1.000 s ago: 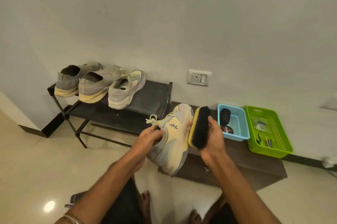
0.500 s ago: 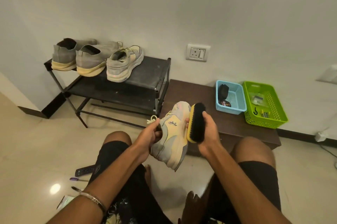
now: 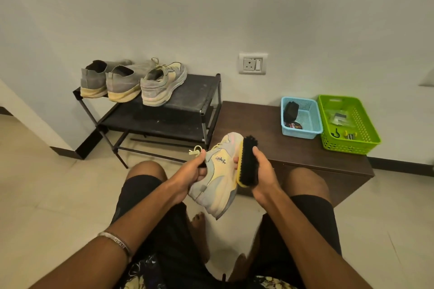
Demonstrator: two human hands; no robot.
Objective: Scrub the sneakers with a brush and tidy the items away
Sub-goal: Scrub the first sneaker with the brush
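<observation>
Yellow and pale grey, the laced sneaker (image 3: 217, 176) sits in our left hand (image 3: 191, 171), whose fingers curl around its collar near the heel, so the shoe hangs in the air above our knees with the toe pointing up and away. Our right hand (image 3: 261, 171) grips a yellow-backed brush with black bristles (image 3: 247, 161); the yellow back lies against the sole edge of the sneaker, and the bristles face toward the palm. Just behind the hands stands a dark brown wooden bench (image 3: 293, 154). On its far end we see a small light blue plastic basket (image 3: 314, 124) with dark items inside, and touching it on the right a bright green plastic basket (image 3: 366, 133) with small tools. To the left, a black metal shoe rack (image 3: 187, 103) carries three more grey sneakers (image 3: 131, 83) with yellowish soles, side by side on the top shelf. A metal bracelet (image 3: 115, 240) circles our left wrist.
</observation>
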